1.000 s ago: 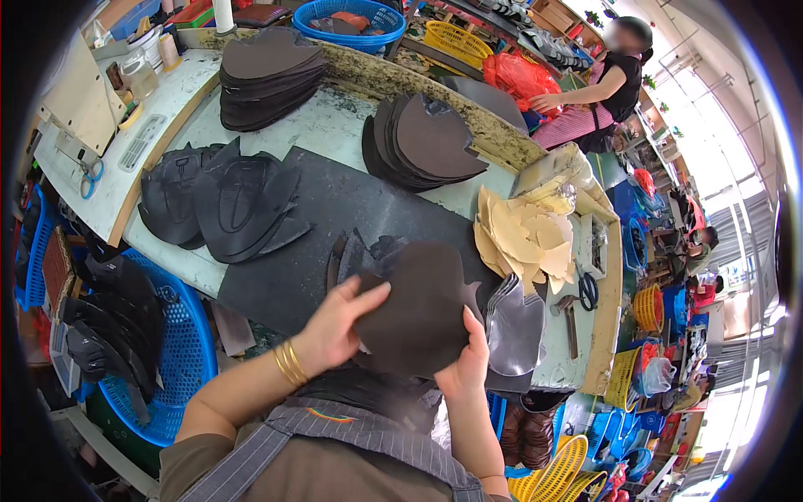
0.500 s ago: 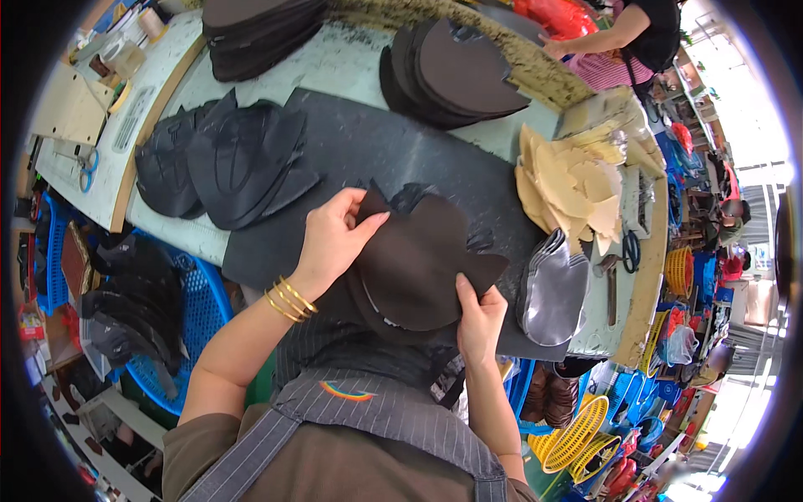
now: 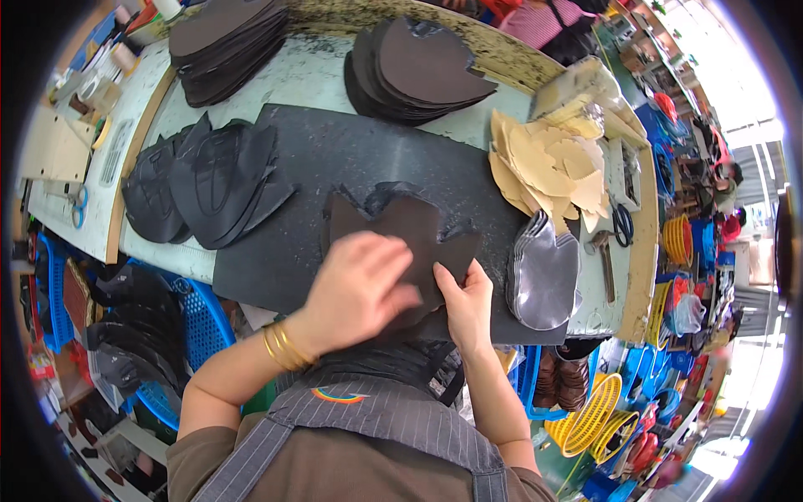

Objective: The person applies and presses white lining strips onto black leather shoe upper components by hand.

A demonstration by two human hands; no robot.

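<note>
Handling the brown piece [image 3: 406,219] seems the step in hand: it is beneath the left hand [image 3: 360,284] (blurred, fingers partly spread, any grip impossible to tell), over the mat [image 3: 351,146]. The right hand [image 3: 464,301] pinches its right side, and the next move likely calls for steadiness there.

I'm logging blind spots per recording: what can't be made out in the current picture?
All in the head view:
- Left hand: fingers blurred by motion; contact with the dark piece unclear.
- Dark piece: partly hidden by the left hand.
- Upper-left stack: cut off by the top edge.
- Person in pink: head cut off by the top edge.
</note>
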